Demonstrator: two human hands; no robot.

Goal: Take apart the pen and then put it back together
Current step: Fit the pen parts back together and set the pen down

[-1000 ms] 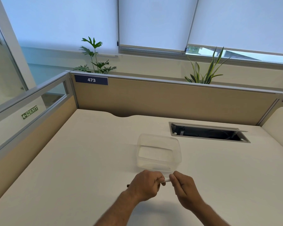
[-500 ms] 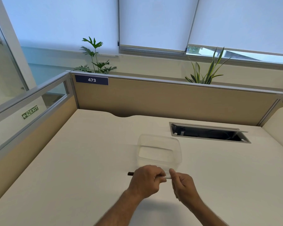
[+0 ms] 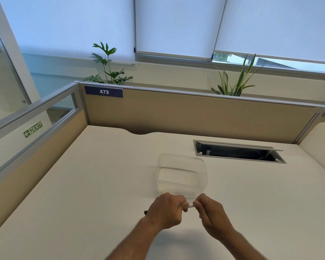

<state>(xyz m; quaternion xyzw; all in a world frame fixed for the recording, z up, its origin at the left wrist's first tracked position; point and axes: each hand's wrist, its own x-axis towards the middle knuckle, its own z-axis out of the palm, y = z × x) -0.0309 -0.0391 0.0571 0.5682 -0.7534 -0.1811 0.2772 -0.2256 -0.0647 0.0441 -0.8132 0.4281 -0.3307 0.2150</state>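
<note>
Hands (image 3: 188,211) lower; container (image 3: 182,175) empty

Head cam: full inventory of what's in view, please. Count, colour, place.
white-barrelled pen with dark tip: 1, white and dark, held between both hands
clear plastic rectangular container: 1, transparent, desk centre, looks empty
cream desk: 1, cream, fills lower frame
open cable hatch: 1, grey frame, desk's far right
number plate "473": 1, navy, beige partition
potted plants: 2, green, behind partition
exit sign: 1, green, left
left hand: 1, gripping pen
right hand: 1, fingers pinching pen's end
</note>
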